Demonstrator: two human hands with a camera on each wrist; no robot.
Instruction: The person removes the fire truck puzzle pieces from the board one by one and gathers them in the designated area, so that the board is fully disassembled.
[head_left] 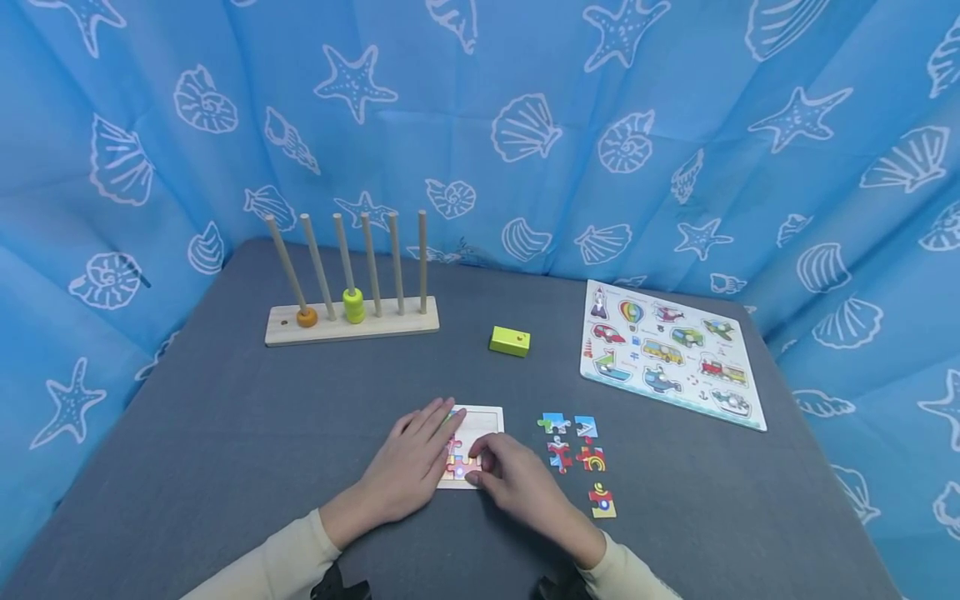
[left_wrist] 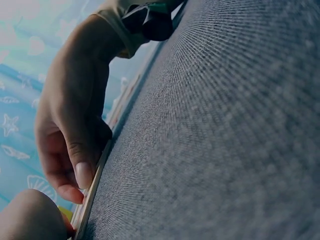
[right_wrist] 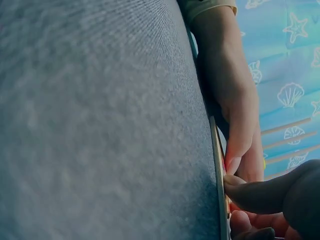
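A small wooden jigsaw tray (head_left: 487,410) lies on the dark table, with several joined pieces (head_left: 454,468) along its lower and left part. My left hand (head_left: 408,467) rests across the tray's left side, its fingers extended and covering part of it. With thumb and index finger, my right hand (head_left: 525,483) pinches a jigsaw piece (head_left: 472,468) at the tray's lower right. In the right wrist view, my right thumb (right_wrist: 260,192) is close to the tray's edge (right_wrist: 218,160). The left wrist view shows my right hand (left_wrist: 75,120) bent down over the tray.
Right of the tray lie several loose jigsaw pieces (head_left: 559,455), one piece (head_left: 602,502) nearer me. Behind stand a yellow-green block (head_left: 510,341) and a wooden peg rack (head_left: 390,323) with upright rods. A vehicle picture board (head_left: 675,354) lies at the right. A blue curtain (head_left: 480,125) hangs behind.
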